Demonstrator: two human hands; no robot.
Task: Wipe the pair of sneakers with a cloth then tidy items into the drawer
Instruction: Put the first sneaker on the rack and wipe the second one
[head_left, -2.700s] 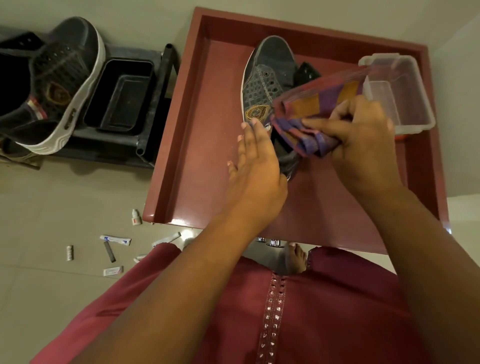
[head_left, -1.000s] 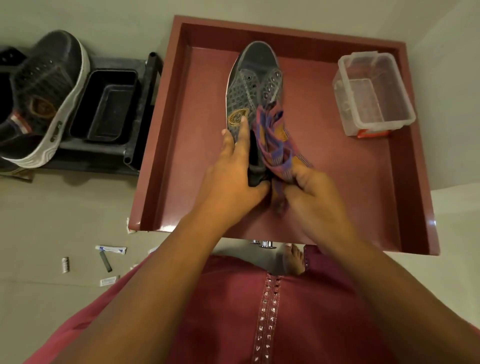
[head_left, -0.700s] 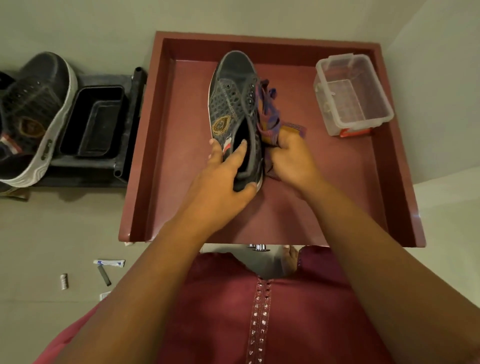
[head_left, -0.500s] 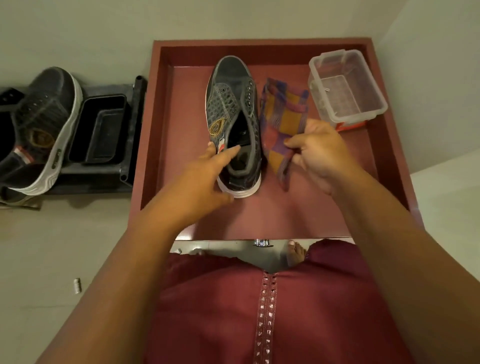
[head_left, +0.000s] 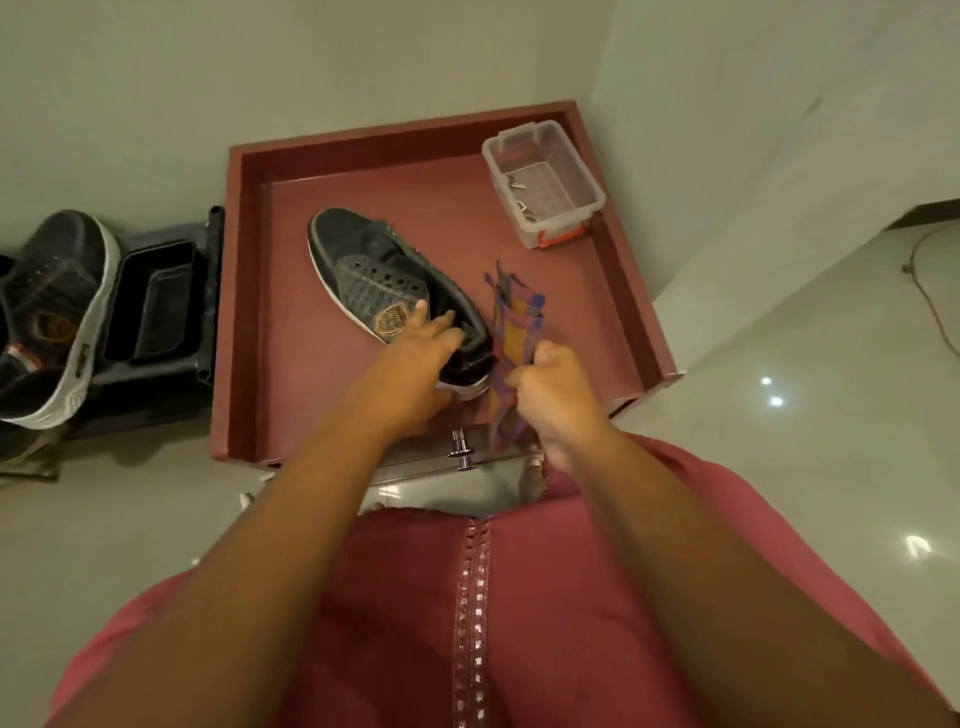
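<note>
Dark grey canvas covers the sneaker (head_left: 374, 270) that lies inside the open maroon drawer (head_left: 244, 312), its toe pointing toward the far left corner and its heel toward the person. The left hand (head_left: 415, 364) holds it at the heel end, fingers (head_left: 441, 325) curled over the collar into the shoe's opening beside a gold emblem on the side. Just right of the heel, the right hand (head_left: 556, 395) grips a checked cloth (head_left: 514, 332) of purple, blue and orange, its fingers clenched around the fabric so that the upper part stands above the fist and a tail hangs below it, over the drawer's front edge. Cloth and shoe are very close; whether they touch cannot be told.

At the drawer's far right corner sits a clear plastic box (head_left: 545, 182) with a red clip, holding a few small pale items too small to identify. A metal handle (head_left: 460, 447) shows at the drawer's front.

Outside the drawer on the left, the second sneaker (head_left: 57, 312), with its white sole, rests on a black rack (head_left: 156, 312) that has a rectangular tray. A bare foot (head_left: 532, 480) stands on the glossy tiled floor (head_left: 779, 441) under the maroon garment (head_left: 467, 623).
</note>
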